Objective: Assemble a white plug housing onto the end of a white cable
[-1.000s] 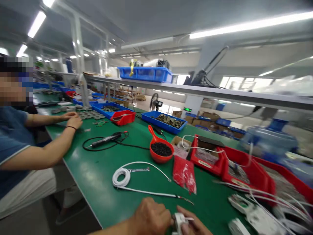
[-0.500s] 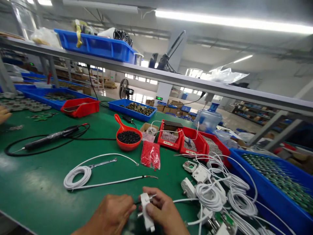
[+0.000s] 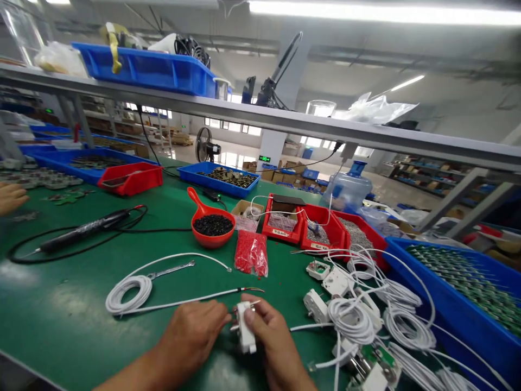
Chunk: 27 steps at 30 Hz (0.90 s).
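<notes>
Held a small white plug housing low over the green bench, right hand with fingers wrapped around it, thumb on top. Left hand pressed against its left side, fingers closed at the metal prongs. Lay just beyond: a coiled white cable; to the right, a heap of white cables.
</notes>
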Each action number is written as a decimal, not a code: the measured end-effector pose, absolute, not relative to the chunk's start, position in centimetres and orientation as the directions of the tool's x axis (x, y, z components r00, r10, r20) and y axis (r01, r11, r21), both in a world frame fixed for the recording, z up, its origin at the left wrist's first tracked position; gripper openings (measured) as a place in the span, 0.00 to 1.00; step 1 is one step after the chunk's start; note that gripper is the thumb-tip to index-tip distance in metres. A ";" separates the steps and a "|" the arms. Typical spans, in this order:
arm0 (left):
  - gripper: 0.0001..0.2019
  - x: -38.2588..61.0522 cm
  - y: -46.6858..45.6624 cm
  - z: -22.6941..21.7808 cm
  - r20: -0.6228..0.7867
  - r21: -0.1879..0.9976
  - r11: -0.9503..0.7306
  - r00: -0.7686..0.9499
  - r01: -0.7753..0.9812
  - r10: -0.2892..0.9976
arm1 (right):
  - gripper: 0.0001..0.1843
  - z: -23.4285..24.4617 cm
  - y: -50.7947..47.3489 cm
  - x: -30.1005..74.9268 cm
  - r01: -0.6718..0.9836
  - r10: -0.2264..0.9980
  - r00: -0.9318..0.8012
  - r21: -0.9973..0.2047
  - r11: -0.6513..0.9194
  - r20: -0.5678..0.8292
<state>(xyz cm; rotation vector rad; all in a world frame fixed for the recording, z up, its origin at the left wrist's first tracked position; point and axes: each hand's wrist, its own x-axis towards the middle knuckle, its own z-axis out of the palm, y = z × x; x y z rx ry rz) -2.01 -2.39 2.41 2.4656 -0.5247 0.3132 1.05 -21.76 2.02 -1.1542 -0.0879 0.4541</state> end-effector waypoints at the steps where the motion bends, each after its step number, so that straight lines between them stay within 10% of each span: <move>1: 0.19 -1.6 -2.2 2.1 0.414 0.353 -0.812 0.856 -0.465 -0.310 | 0.32 2.0 -21.8 1.4 -0.331 0.307 0.925 -0.873 0.357 -0.225; 7: 0.13 -1.2 -2.8 1.2 0.323 0.099 -0.827 0.804 -0.553 -0.499 | 0.32 3.0 -24.0 5.1 -0.126 -0.080 0.979 -0.865 0.486 -0.188; 19: 0.08 7.6 -6.1 1.7 0.168 0.235 -0.881 0.909 -0.412 -0.381 | 0.34 0.0 -24.2 6.8 -0.080 -0.095 0.981 -0.804 0.589 -0.167; 27: 0.10 7.1 -5.4 2.3 0.160 0.803 -0.558 0.977 -0.211 -0.141 | 0.30 -0.2 -24.2 6.7 -0.109 0.033 0.993 -0.817 0.566 -0.109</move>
